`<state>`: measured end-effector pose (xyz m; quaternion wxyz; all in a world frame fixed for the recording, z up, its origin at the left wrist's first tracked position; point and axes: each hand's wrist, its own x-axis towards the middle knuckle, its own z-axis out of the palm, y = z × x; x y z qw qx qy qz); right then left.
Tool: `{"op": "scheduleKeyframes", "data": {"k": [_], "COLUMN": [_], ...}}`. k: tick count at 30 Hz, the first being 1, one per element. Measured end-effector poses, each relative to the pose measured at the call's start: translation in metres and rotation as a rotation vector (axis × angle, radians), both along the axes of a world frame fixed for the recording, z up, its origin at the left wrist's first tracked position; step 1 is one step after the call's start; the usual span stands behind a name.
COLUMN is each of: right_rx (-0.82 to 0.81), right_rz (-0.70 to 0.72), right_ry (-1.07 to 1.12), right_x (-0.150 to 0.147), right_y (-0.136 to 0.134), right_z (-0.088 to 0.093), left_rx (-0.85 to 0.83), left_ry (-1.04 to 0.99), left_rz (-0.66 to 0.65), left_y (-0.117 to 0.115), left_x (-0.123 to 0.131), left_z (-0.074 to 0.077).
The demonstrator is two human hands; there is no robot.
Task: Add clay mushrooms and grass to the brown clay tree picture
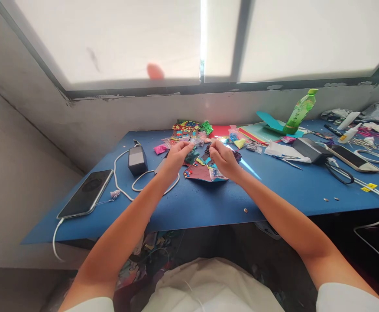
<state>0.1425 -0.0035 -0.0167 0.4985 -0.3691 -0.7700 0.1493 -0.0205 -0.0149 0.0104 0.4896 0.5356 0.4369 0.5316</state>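
My left hand is closed, fingertips pinched together, above the left side of a dark red card covered in coloured bits. My right hand is closed in a similar pinch over the card's right side. What either pinch holds, if anything, is too small to make out. Dark green clumped material lies beside my left fingertips. Dark purple clumped material shows behind my right hand. A small clear packet rests on the card's front part.
A black phone and a charger block lie at left with white cables. A green bottle stands tilted at the back right. Scissors, a dark box and another phone are at right. Beads and packets lie behind my hands.
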Motion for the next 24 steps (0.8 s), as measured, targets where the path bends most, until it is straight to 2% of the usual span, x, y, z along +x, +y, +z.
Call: {"op": "scheduleKeyframes", "data": {"k": [8,24], "right_rx": [0.006,0.043], "right_rz": [0.02,0.032], "right_ry": [-0.076,-0.038], "right_x": [-0.0012,-0.0025], "right_y": [0.0006,0.0027], "right_z": [-0.0028,-0.006], "left_rx": [0.046,0.077], "left_ry": [-0.033,0.041], "left_rz": [0.004,-0.03], "left_y": [0.0009,-0.0002], "left_x": [-0.0034,-0.004], "left_z": [-0.0028,-0.0022]}}
